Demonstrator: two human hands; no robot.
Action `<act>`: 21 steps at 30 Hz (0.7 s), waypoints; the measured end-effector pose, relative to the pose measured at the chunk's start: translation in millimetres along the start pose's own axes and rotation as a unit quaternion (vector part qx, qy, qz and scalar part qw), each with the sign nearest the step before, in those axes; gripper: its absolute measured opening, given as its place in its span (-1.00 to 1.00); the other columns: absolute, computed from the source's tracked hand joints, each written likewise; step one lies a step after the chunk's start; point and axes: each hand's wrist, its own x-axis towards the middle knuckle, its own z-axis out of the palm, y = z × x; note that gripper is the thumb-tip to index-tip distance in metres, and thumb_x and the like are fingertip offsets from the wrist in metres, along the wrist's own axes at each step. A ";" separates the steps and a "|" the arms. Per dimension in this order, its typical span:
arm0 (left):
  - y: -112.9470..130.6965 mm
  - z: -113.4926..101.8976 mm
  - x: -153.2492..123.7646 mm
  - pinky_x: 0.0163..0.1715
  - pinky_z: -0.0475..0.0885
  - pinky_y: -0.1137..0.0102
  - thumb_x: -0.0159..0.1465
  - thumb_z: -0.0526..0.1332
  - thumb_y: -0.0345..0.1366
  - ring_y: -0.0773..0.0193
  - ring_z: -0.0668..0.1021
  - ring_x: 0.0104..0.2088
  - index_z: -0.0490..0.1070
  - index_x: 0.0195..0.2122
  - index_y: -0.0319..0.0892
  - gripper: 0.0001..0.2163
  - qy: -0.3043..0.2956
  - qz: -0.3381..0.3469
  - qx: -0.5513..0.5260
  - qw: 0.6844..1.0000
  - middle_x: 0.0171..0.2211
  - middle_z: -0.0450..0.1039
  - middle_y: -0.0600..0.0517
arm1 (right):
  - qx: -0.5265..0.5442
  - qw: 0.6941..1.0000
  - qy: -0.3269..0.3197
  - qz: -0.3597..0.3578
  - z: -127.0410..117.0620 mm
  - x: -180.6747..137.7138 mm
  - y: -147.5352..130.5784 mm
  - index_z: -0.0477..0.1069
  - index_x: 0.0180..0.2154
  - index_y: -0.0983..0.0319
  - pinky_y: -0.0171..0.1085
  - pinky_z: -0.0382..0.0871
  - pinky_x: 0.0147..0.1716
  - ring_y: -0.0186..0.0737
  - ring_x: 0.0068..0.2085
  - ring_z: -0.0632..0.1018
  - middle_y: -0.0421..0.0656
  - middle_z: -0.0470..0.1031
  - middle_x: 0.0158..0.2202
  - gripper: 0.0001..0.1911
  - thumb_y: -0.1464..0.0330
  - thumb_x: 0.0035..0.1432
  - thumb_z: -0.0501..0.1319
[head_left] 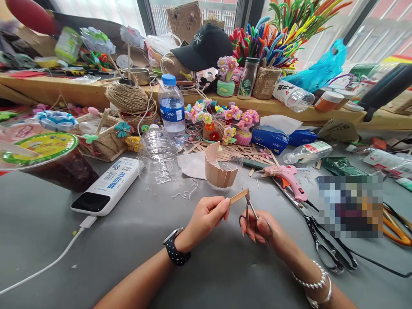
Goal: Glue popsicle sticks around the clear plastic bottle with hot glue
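Between thumb and fingers, my left hand grips a flat wooden craft stick that points up and to the right. My right hand has its fingers in the handles of small metal scissors, whose blades meet the stick's far end. Just beyond stands a curved wall of upright wooden sticks around a clear plastic base, higher on its left side. Loose wooden sticks lie heaped behind it. A pink glue gun rests to the right of the stick wall.
Large black-handled scissors lie at right, with a cable alongside. At left are a white power bank with its cord and a lidded drink cup. A cut clear bottle and a water bottle stand behind. A crowded shelf runs across the back.
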 end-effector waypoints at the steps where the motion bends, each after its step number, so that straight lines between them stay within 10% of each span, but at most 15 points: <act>1: 0.3 0.2 -0.1 -0.64 0.08 0.49 0.22 -0.06 -0.14 0.46 0.18 -0.68 0.13 -0.70 -0.21 -0.62 0.000 0.000 0.000 1.000 -0.74 0.04 0.16 | 0.002 1.000 0.001 0.001 0.2 0.4 0.4 0.25 -0.52 0.29 -0.40 -0.04 -0.67 -0.49 -0.65 0.07 -0.29 0.13 -0.66 -0.36 -0.18 -0.09 -0.09; 21: -2.0 4.2 -0.2 -0.64 -0.04 0.45 0.23 -0.09 -0.17 0.46 0.05 -0.66 -0.05 -0.68 -0.17 -0.64 -0.004 0.009 -0.003 1.000 -0.71 -0.08 0.18 | -0.048 0.992 0.101 0.063 3.5 1.5 -1.9 0.14 -0.67 0.25 -0.36 -0.08 -0.60 -0.46 -0.61 0.06 -0.32 0.04 -0.69 -0.55 0.01 -0.06 0.07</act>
